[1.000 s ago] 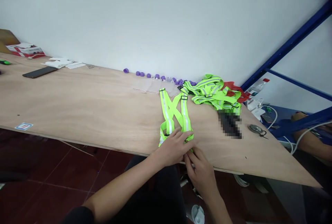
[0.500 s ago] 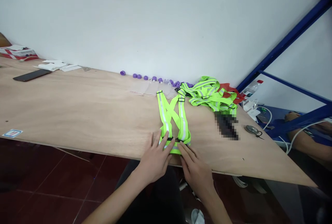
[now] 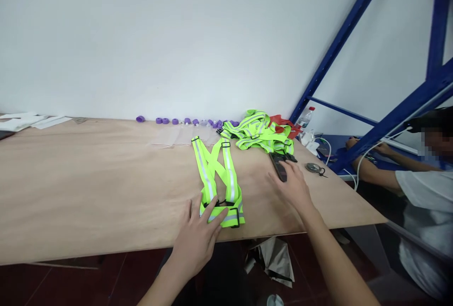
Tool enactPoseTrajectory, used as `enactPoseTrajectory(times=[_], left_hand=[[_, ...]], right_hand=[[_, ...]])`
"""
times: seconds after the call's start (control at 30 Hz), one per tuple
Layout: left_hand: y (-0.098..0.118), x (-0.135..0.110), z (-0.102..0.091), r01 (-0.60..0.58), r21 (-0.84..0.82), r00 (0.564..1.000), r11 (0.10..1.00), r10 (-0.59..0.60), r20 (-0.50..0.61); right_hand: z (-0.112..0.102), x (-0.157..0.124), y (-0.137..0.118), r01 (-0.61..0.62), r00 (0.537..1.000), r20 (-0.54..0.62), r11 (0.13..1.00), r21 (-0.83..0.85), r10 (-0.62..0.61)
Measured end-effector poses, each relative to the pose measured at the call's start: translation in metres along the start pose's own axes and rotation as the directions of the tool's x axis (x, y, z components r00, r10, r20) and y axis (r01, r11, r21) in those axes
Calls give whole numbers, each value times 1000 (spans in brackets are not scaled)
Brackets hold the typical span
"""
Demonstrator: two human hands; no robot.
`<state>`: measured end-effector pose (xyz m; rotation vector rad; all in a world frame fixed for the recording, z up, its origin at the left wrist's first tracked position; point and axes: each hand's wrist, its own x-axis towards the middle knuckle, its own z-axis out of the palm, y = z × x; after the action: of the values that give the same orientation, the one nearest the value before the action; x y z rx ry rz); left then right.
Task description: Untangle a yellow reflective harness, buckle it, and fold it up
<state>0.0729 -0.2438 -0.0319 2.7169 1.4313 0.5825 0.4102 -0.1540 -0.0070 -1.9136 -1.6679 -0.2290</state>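
A neon yellow-green reflective harness (image 3: 230, 178) with grey stripes lies flat on the wooden table, its two straps crossing in an X and its belt folded at the near end. My left hand (image 3: 198, 225) rests on the left part of that belt, fingers spread. A black buckle (image 3: 235, 217) shows at the belt's right end. To the right, my right hand (image 3: 293, 185) reaches over a dark smartphone (image 3: 278, 165), fingertips at its near end and the thumb apart; I see no closed grip. A heap of similar harnesses (image 3: 262, 129) lies just beyond the phone.
Purple rings (image 3: 165, 121) and clear plastic bags (image 3: 177, 135) line the wall side. A red cloth (image 3: 283, 124), a bottle (image 3: 306, 118) and a round metal stopwatch-like object (image 3: 313, 168) sit at the right. Blue frame bars (image 3: 339, 37) stand there, with another person (image 3: 424, 202) behind them.
My right hand has left the harness belt and moved right and away from me to the smartphone. My left hand stays on the belt. The view has turned to the right.
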Motion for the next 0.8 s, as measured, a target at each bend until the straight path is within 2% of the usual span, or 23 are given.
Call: enactPoseTrajectory(times=[0.07,0.13,0.2,0.3,0.4,0.57,0.63,0.7,0.8], left_hand=[[0,0,1,-4,25,1000,1000,4,-9],[0,-1,1,-10,53,1000,999,11,-26],[-1,-1,0,-18,78,999,997,21,-40],[-1,-1,0,-29,104,998,994,34,-46],[-2,0,0,-38,113,998,993,43,-39],[-3,0,1,-50,114,998,992,53,-25],[-3,0,0,-46,107,999,993,49,-19],[-3,0,0,-42,103,999,994,43,-12],[-4,0,1,-47,88,999,995,47,-2]], right_hand=[[7,26,19,-156,975,144,981,-113,172],[14,44,28,-232,927,258,956,-179,273],[19,54,33,-259,903,301,948,-188,306],[19,54,33,-247,911,295,954,-169,289],[11,30,19,-193,919,313,965,-176,241],[-11,-49,-35,-54,937,336,989,-138,98],[-19,-69,-49,-25,929,368,997,-74,51],[-23,-73,-51,-31,919,394,999,9,25],[-19,-55,-29,-25,924,379,979,204,-55]])
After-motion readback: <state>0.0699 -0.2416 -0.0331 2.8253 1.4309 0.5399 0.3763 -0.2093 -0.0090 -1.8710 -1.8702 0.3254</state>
